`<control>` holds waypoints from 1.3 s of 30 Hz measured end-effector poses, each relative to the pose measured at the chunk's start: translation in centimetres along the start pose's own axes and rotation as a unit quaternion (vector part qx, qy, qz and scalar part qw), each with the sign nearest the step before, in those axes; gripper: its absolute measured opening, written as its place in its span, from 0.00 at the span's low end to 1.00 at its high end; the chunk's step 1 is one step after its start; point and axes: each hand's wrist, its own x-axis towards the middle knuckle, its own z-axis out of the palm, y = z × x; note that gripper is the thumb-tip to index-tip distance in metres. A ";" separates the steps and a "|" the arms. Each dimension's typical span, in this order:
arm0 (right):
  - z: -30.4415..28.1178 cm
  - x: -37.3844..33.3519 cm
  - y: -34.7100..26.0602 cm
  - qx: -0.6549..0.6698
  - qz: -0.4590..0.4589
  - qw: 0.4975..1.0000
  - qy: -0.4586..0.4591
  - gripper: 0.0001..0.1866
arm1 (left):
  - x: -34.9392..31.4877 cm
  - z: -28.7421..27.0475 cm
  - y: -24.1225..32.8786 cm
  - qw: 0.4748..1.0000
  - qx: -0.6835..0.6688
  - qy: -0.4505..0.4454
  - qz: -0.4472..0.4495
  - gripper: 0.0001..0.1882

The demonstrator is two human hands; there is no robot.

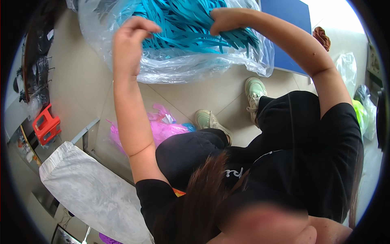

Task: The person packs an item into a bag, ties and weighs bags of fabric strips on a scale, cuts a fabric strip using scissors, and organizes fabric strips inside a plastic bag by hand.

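Observation:
A large heap of teal flat straps (178,26) lies loose inside a clear plastic bag (183,73) at the top of the view. My right hand (227,20) is closed around a bundle of these straps at the heap's right side, and the strap ends fan out below it. At the heap's left edge, my left hand (134,34) hovers over the bag's rim, slightly blurred. Its fingers are bent toward the straps and stand apart, with nothing visible in them.
A blue panel (290,34) stands right of the bag. Pink plastic bags (162,130) lie on the tiled floor beside my shoes (255,91). At left are a red stool (46,126) and a padded board with a grey-white cover (93,191). More plastic bags (346,67) lie at right.

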 end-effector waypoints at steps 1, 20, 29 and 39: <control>-0.4 -0.9 -1.5 0.029 0.002 0.999 0.011 0.24 | -0.6 0.8 0.1 0.994 0.005 -0.066 -0.085 0.08; 4.6 -5.1 -3.0 -0.048 -0.249 0.967 -0.026 0.41 | -0.7 8.4 -8.2 0.800 -0.458 -0.017 -0.388 0.17; 5.2 0.8 5.4 0.407 -0.017 0.911 -0.067 0.44 | -0.9 8.4 -8.2 0.891 -0.280 -0.023 -0.356 0.22; 2.6 4.1 5.5 0.105 -0.223 0.934 0.258 0.13 | -2.0 7.2 -8.8 0.890 -0.236 -0.032 -0.388 0.16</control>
